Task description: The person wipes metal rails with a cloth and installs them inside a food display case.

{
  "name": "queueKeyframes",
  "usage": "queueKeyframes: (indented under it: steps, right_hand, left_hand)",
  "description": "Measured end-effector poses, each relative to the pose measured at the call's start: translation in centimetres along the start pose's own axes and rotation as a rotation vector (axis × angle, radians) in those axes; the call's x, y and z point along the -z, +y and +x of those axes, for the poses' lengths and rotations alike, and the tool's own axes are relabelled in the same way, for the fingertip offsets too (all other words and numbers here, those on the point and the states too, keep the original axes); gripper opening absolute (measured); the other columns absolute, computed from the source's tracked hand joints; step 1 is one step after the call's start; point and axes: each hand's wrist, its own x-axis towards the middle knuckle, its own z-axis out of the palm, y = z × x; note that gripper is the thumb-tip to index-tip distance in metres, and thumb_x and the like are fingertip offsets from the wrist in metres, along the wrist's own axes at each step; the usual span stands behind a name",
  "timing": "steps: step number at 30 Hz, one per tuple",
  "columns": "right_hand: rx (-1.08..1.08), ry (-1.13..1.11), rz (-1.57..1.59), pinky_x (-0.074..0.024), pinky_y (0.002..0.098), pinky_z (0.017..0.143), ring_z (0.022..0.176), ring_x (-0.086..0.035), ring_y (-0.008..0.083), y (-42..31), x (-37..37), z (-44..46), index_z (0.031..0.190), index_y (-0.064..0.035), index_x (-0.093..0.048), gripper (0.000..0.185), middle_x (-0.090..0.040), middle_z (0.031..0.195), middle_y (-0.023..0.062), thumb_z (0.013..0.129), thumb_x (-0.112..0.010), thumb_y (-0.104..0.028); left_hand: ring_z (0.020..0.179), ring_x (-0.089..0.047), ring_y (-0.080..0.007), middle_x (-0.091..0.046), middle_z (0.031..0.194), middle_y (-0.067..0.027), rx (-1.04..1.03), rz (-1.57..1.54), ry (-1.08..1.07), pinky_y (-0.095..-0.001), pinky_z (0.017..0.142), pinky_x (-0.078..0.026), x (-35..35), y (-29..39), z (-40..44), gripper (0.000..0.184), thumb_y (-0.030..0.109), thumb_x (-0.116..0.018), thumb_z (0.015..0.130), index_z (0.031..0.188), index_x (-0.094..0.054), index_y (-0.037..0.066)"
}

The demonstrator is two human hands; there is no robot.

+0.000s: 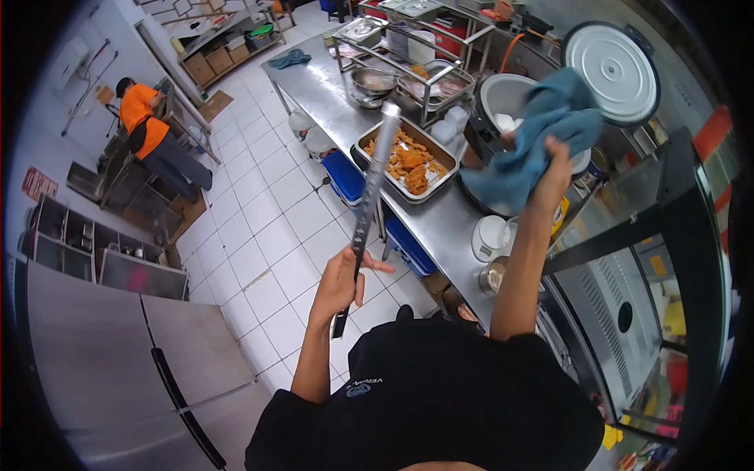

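My left hand (339, 284) is closed around a long, narrow utensil (372, 188) with a silver upper part and a black lower part. It is held nearly upright over the floor, beside the counter edge, and its exact kind does not show. In my right hand (553, 171) is a bunched blue cloth (546, 141), smeared by motion. The cloth hangs in front of a large open pot (503, 93) and hides part of it. A round grey lid (611, 73) stands raised behind it. A metal tray of fried chicken pieces (412, 166) sits on the counter between my hands.
The steel counter (428, 228) runs along my right, with a metal rack (428, 59) and bowls (373, 82) farther back. Blue boxes (410, 245) stand beneath it. A glass-sided cabinet (628, 314) is at right, a steel refrigerator (157, 353) at left. A person in orange (141, 110) bends at the far left.
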Motion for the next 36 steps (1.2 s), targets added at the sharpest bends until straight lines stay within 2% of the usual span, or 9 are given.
queueKeyframes:
  steps: [4,7,10,16,19,21,24,31,36]
  right_hand:
    - [-0.236,-0.146,-0.205,-0.0454,0.0308,0.091,0.101,-0.055,0.0158,8.0,-1.6,-6.8,0.119,0.0004,-0.049,0.044,-0.058,0.109,0.0089,0.086,-0.067,-0.023]
    - [-0.345,-0.352,-0.070,-0.0463,0.0287,0.088,0.099,-0.056,0.0138,7.9,-5.4,-10.0,0.121,-0.0004,-0.049,0.041,-0.058,0.108,0.0067,0.089,-0.067,-0.021]
    - [-0.232,-0.254,-0.068,-0.0484,0.0268,0.082,0.090,-0.059,0.0107,7.7,-6.5,-11.1,0.107,-0.0013,-0.058,0.023,-0.063,0.098,0.0033,0.093,-0.063,-0.018]
    - [-0.184,-0.548,-0.383,-0.0502,0.0310,0.074,0.080,-0.065,0.0185,9.0,-7.3,-12.0,0.100,0.0049,-0.061,0.031,-0.067,0.087,0.0122,0.093,-0.063,-0.026]
    - [-0.171,-0.680,-0.490,-0.0514,0.0370,0.069,0.071,-0.067,0.0286,9.1,-8.8,-13.1,0.094,0.0053,-0.062,0.034,-0.067,0.079,0.0169,0.093,-0.061,-0.028]
    - [-0.086,-0.761,-0.522,-0.0486,0.0422,0.069,0.072,-0.064,0.0342,9.0,-9.6,-13.3,0.090,0.0032,-0.065,0.031,-0.066,0.078,0.0191,0.092,-0.062,-0.027]
    - [0.258,-0.792,-0.722,-0.0494,0.0403,0.075,0.080,-0.062,0.0361,8.9,-9.5,-12.7,0.098,0.0046,-0.062,0.036,-0.061,0.091,0.0237,0.089,-0.067,-0.030]
    - [0.474,-0.927,-0.769,-0.0428,0.0433,0.088,0.091,-0.059,0.0361,10.6,-5.5,-12.1,0.101,-0.0002,-0.064,0.027,-0.064,0.103,0.0149,0.083,-0.073,-0.018]
    - [0.545,-0.907,-0.721,-0.0425,0.0401,0.079,0.083,-0.060,0.0297,12.2,-3.2,-12.9,0.094,-0.0043,-0.066,0.024,-0.066,0.091,0.0101,0.071,-0.074,-0.008]
  left_hand:
    - [0.038,-0.047,-0.0089,-0.070,0.087,-0.0180,-0.073,-0.120,0.059,-0.0205,0.038,-0.038,-1.3,1.7,2.9,0.059,0.054,-0.022,0.102,0.090,-0.049,0.003]
    - [0.068,-0.053,-0.0126,-0.057,0.071,-0.0036,-0.150,0.173,0.050,-0.0289,0.064,-0.045,-2.9,0.4,4.4,0.063,0.050,-0.023,0.104,0.093,-0.056,-0.003]
    - [0.078,-0.056,-0.0175,-0.062,0.086,-0.0075,0.050,0.372,0.056,-0.0295,0.075,-0.046,-1.9,-0.6,3.6,0.058,0.044,-0.026,0.105,0.101,-0.058,-0.005]
    - [0.116,-0.053,-0.0265,-0.057,0.118,-0.0150,-0.667,-0.060,0.644,-0.0442,0.098,-0.042,1.9,6.0,6.4,0.067,0.056,-0.018,0.101,0.114,-0.056,0.002]
    - [0.088,-0.061,-0.0192,-0.060,0.089,-0.0116,-0.664,-0.465,0.685,-0.0334,0.078,-0.051,-1.0,12.0,7.4,0.065,0.058,-0.022,0.101,0.098,-0.057,0.003]
    - [0.051,-0.045,-0.0089,-0.043,0.059,-0.0014,-0.595,-0.551,0.192,-0.0201,0.044,-0.041,0.7,12.5,7.4,0.064,0.063,-0.027,0.098,0.072,-0.046,0.008]
    - [0.038,-0.020,-0.0042,-0.023,0.050,0.0045,-0.585,-0.571,0.386,-0.0178,0.030,-0.018,-0.4,13.5,7.1,0.063,0.067,-0.030,0.094,0.060,-0.029,0.014]
    - [0.038,-0.019,-0.0056,-0.024,0.051,0.0031,-0.726,-0.523,0.547,-0.0179,0.029,-0.018,2.5,16.2,5.5,0.063,0.068,-0.026,0.093,0.060,-0.027,0.014]
    - [0.037,-0.021,-0.0043,-0.024,0.051,0.0038,-0.798,-0.550,0.546,-0.0161,0.028,-0.020,5.0,17.4,4.0,0.062,0.067,-0.029,0.093,0.060,-0.028,0.015]
